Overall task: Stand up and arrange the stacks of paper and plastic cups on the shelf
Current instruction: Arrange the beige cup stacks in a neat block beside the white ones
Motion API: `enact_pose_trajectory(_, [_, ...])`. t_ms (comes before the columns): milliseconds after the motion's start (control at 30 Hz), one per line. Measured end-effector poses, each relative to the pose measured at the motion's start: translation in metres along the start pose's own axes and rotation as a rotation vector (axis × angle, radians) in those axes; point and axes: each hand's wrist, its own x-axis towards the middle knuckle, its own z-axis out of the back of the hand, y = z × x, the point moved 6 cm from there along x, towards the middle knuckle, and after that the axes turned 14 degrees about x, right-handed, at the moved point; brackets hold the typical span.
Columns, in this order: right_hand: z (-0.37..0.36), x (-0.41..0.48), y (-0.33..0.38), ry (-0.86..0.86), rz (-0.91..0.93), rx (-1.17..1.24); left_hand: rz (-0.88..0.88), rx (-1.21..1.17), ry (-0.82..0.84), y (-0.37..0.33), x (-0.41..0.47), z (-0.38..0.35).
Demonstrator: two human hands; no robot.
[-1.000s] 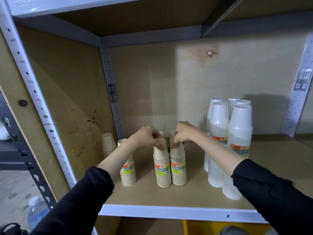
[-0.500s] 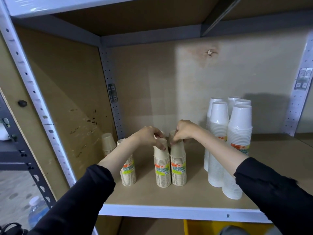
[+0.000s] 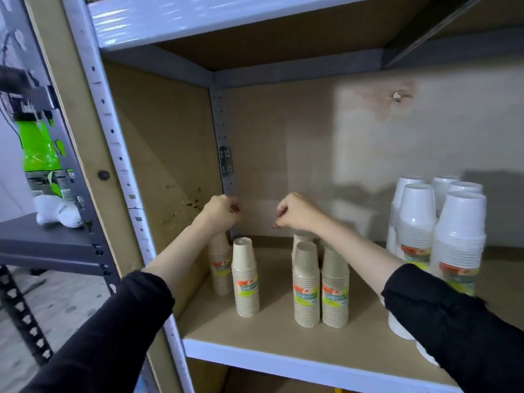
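Paper cups: stacks of beige paper cups with green-and-orange labels stand on the left half of the tan shelf board [image 3: 283, 334]. All are mouth down with the long axis upright.
Left pair: the rear-left stack [image 3: 219, 268] stands by the side panel, and the left forearm hides its top. The front-left stack [image 3: 245, 279] stands just beside it, nearer the shelf edge.
Middle group: the middle stack [image 3: 306, 285] and its right neighbour stack [image 3: 334, 290] stand side by side, close enough to touch or nearly so. The back stack [image 3: 302, 238] stands behind them, mostly hidden.
Plastic cups: several taller stacks of white plastic cups [image 3: 416, 219] are clustered on the right. They too are upright and mouth down, and the right black sleeve [image 3: 453, 330] covers their lower front.
Surroundings: a grey perforated metal upright [image 3: 119, 154] frames the left side. Beyond it a green bottle [image 3: 39, 148] and a blurred white object [image 3: 58, 212] sit on a dark side shelf [image 3: 42, 236].
Left hand [image 3: 222, 212]: raised above the rear-left stack with the fingers curled in. Nothing is visible in its grasp.
Right hand [image 3: 295, 212]: raised above the back stack and apart from the cup tops. The fingers are curled downward and empty.
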Motion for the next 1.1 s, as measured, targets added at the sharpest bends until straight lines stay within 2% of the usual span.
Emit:
enact_pose_trajectory(100, [-0.035,0.011,0.007,0.086,0.011,0.007,0.116,0.032,0.024,0.028,0.001,-0.002])
enact_pose_trajectory(300, [-0.082,0.020,0.009,0.177,-0.029,-0.044,0.293,0.072,0.215,0.054,0.003,-0.032])
enact_pose_trajectory(533, [-0.089,0.020,0.007,0.189,-0.025,0.037,0.384,-0.088,0.189,0.065,0.007,-0.055])
enact_pose_trajectory(700, [-0.081,0.010,0.004,0.209,-0.055,0.080,0.344,-0.113,0.160,0.067,0.001,-0.052])
enact_pose_trajectory(1100, [-0.043,-0.031,0.001,0.163,-0.106,0.021,0.032,0.102,0.190,0.022,-0.049,-0.017])
